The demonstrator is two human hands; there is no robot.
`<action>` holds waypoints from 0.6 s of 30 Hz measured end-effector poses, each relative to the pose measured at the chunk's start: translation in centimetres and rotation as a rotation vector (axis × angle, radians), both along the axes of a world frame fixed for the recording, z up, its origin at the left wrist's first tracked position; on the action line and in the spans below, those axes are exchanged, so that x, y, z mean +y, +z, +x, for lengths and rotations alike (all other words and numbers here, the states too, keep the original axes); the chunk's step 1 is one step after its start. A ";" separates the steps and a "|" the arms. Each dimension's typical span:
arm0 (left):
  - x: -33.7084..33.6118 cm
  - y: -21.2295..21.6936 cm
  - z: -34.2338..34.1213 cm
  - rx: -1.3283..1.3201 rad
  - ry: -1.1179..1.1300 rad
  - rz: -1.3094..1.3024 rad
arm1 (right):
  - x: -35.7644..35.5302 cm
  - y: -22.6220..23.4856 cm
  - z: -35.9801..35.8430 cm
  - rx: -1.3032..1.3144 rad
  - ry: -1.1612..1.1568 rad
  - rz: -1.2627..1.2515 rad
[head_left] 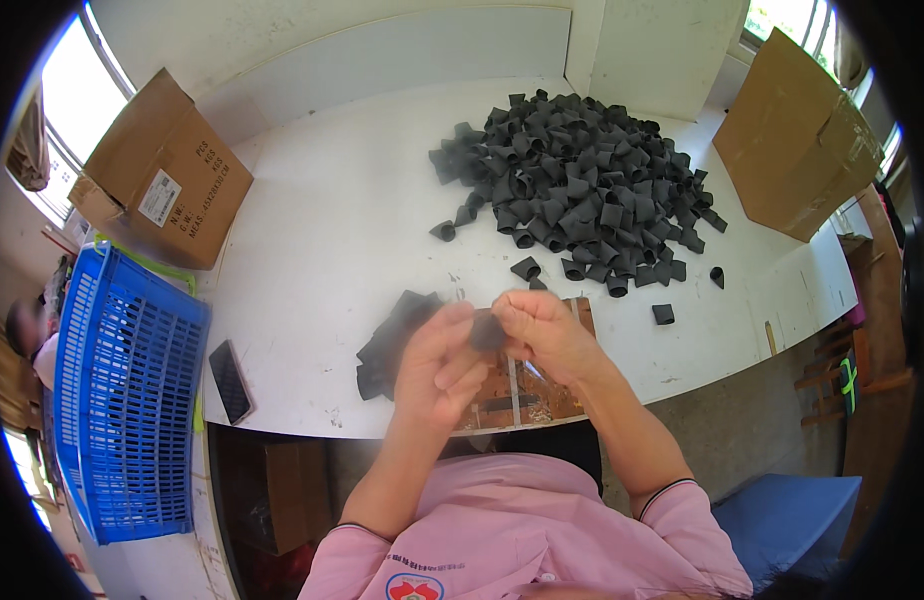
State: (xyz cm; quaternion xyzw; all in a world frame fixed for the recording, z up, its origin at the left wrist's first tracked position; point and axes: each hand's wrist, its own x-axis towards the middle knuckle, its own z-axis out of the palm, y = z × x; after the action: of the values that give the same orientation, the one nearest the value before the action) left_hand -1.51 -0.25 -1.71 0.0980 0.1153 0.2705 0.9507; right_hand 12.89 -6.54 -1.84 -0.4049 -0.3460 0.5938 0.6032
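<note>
Between my two hands is a small dark grey sleeve-like piece [487,333], held up over a brown wooden board [554,398] at the table's front edge. My left hand [437,355] is closed, its thumb and fingers against the piece's left side. My right hand [544,328] pinches it from the right, with the fingers curled. Just left of my left hand lies a small stack of similar dark pieces [382,350], partly hidden by that hand. Farther back rises a large heap of dark grey sleeve pieces [592,190], several lying loose around its edge.
Cardboard boxes stand at the left [172,170] and right [797,140] of the white table [312,240]. A blue plastic basket [132,390] and a dark phone [230,382] are at left. A pencil-like stick [771,338] lies near the right edge. A blue stool [787,515] stands below. Another person shows at far left.
</note>
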 end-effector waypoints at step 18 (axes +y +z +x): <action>-0.9 1.3 1.2 0.449 0.544 1.124 | -2.2 2.5 -2.8 -1.145 -0.636 0.412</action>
State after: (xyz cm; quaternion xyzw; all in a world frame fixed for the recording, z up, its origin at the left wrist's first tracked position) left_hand -0.27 -1.13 -0.46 0.6006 0.1727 0.4929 0.6054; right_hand 10.06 -8.79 0.68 -0.6140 -0.5803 0.0022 0.5350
